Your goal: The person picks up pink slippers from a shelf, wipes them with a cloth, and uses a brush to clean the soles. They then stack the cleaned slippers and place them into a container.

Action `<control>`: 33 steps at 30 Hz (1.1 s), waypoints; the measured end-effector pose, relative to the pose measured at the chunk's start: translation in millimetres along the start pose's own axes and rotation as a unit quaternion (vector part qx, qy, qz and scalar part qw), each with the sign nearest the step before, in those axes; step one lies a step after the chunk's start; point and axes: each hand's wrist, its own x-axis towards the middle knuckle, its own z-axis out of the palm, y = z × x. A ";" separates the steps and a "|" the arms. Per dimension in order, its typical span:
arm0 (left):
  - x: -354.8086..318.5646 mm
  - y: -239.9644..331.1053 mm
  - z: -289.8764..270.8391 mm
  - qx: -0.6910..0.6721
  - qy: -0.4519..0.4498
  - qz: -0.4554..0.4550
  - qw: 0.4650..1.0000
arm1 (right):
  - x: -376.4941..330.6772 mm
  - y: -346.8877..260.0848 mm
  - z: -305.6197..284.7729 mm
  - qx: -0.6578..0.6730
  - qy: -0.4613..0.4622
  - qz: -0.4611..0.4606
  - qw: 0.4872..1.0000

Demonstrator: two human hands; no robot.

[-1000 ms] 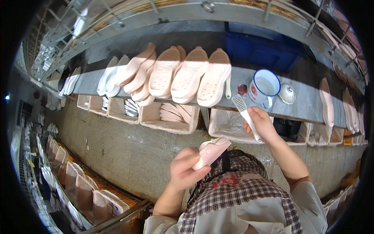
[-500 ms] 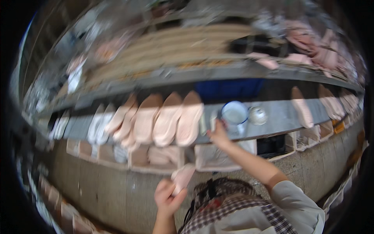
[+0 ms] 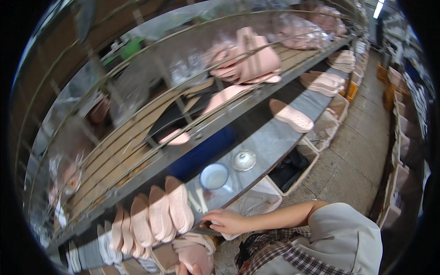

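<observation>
My right hand (image 3: 227, 222) rests on the front edge of the metal bench (image 3: 270, 142), fingers curled; what it grips is hidden. A white-handled brush (image 3: 198, 200) lies on the bench just above it, beside a white mug with a blue rim (image 3: 214, 176). Only the fingertips of my left hand (image 3: 184, 269) show at the bottom edge, on a pink shoe sole (image 3: 197, 256). A row of pink soles (image 3: 160, 213) lies overlapping on the bench, left of my right hand.
A round metal lid (image 3: 244, 160) and a single pink sole (image 3: 291, 115) lie further along the bench. White bins (image 3: 259, 201) hang under its edge. Wire shelves above hold more pink soles (image 3: 247, 59). Boxes (image 3: 403, 114) line the floor at the right.
My view has swung up and to the right. My right hand came down from the mug to the bench edge, without the brush it held. The left hand and sole dropped to the bottom edge.
</observation>
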 end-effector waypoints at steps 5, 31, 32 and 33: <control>-2.3 10.3 8.1 -0.079 -0.010 -0.062 0.995 | -27.6 11.2 -70.3 0.036 0.171 0.150 0.973; -20.2 -5.5 -6.1 -0.130 0.052 -0.096 0.986 | -51.6 -14.7 -42.9 -0.008 -0.054 0.076 0.996; -24.1 -6.6 -12.8 -0.136 0.065 -0.109 0.982 | -45.4 -20.6 -29.0 -0.008 -0.081 0.064 0.995; -28.5 -8.5 -19.2 -0.152 0.074 -0.128 0.977 | -40.0 -25.9 -16.6 -0.010 -0.106 0.054 0.993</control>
